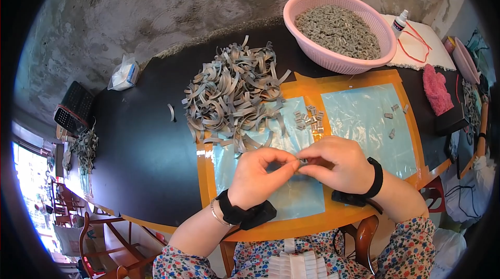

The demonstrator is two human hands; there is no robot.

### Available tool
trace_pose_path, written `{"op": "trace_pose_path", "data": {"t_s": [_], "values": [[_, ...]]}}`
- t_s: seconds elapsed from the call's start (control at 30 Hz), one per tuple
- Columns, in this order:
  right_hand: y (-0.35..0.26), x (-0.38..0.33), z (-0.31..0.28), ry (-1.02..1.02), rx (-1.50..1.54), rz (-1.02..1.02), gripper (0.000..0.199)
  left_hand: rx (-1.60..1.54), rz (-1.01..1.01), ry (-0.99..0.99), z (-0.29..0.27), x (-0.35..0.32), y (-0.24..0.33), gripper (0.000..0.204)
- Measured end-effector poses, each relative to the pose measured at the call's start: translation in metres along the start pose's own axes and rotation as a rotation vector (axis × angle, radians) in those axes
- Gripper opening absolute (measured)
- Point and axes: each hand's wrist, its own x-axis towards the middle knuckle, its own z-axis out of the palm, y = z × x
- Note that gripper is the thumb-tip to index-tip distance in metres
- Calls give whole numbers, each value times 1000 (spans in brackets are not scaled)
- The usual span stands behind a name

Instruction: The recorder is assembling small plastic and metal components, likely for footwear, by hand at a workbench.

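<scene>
A plastic-wrapped white packet [124, 76] lay near the rough grey wall [156, 3]; a fuzzy pink cloth [437, 90] touched a black box [452, 120].

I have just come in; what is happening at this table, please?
A person's left hand and right hand meet above a blue sheet taped to the table, pinching a tiny item, mostly hidden. Beyond them lie a heap of curved grey strips and a cluster of grey pieces; a pink basket of similar pieces stands at back right.
</scene>
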Motion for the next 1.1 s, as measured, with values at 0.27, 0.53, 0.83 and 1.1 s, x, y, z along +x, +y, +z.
{"op": "trace_pose_path", "data": {"t_s": [0.27,0.53,0.83,1.1], "values": [[-1,0,-2,14,252,273,10,51,21,38,0,-1,2,12],[-1,2,-5,-11,226,283,8,3,53,1,0,1,-1,12],[-1,4,-13,-144,302,391,8,23,1,-54,-3,2,0,12],[2,0,-8,-162,361,434,9,9,-17,-90,-6,2,2,11]]}}
